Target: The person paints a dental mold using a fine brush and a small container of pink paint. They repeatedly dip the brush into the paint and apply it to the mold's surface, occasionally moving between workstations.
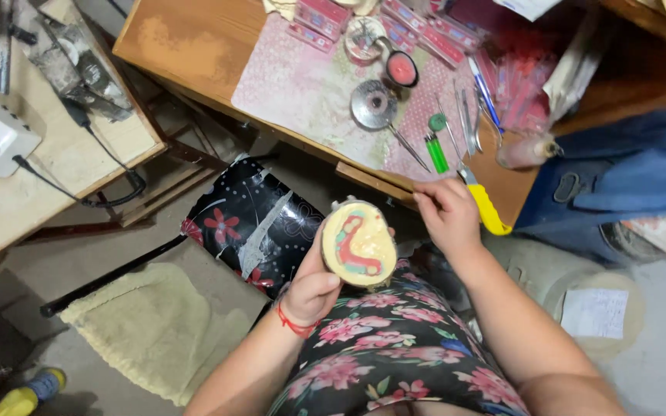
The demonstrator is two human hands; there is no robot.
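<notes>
Cream plaster forms the round dental mould, red and green wax on its face, gripped at the edge by the left hand over the flowered lap. The right hand closes on a yellow-handled tool at the worktop edge. Beyond lie a green lighter, a metal ladle and a pink-filled dish. A patterned stool stands left; open floor surrounds it.
</notes>
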